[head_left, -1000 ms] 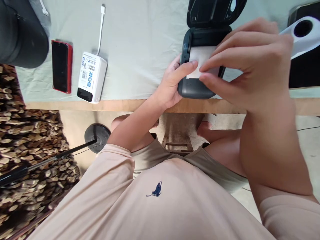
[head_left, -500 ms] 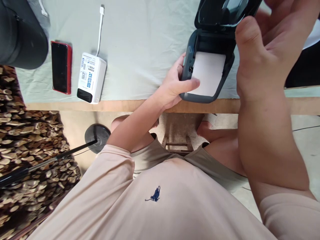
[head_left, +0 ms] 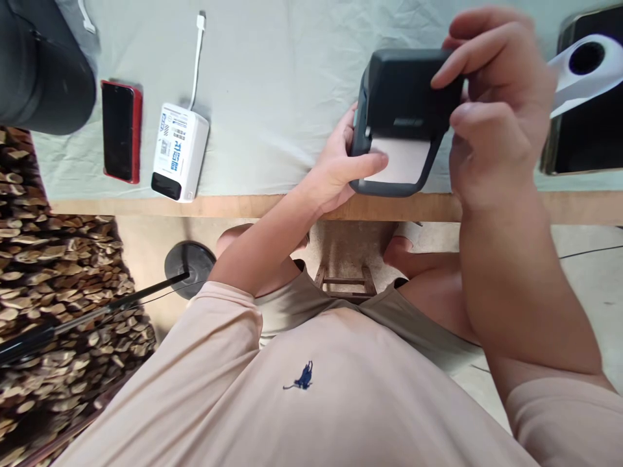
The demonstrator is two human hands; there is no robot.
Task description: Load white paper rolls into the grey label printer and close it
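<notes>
A dark grey handheld label printer (head_left: 363, 165) is held above the table's front edge. My left hand (head_left: 343, 159) is closed round its left side, the thumb lying across the lower front near the white paper (head_left: 402, 162). The printer's black lid (head_left: 403, 97) is part-way down, covering the upper part of the paper. On the lid's right edge my right hand (head_left: 501, 97) grips with bent fingers and thumb. Behind the lid the rest of the paper compartment is hidden.
To the left lie a red-cased phone (head_left: 119, 133) and a white power bank (head_left: 180, 152) with a short cable (head_left: 196, 61). A black rounded case (head_left: 43, 65) fills the far left corner. At right, a white device with a round black lens (head_left: 601, 78) lies over a dark flat panel (head_left: 588, 143).
My right hand has swung the printer lid down and toward me, from raised to partly over the paper. My left hand and the printer body have hardly moved.
</notes>
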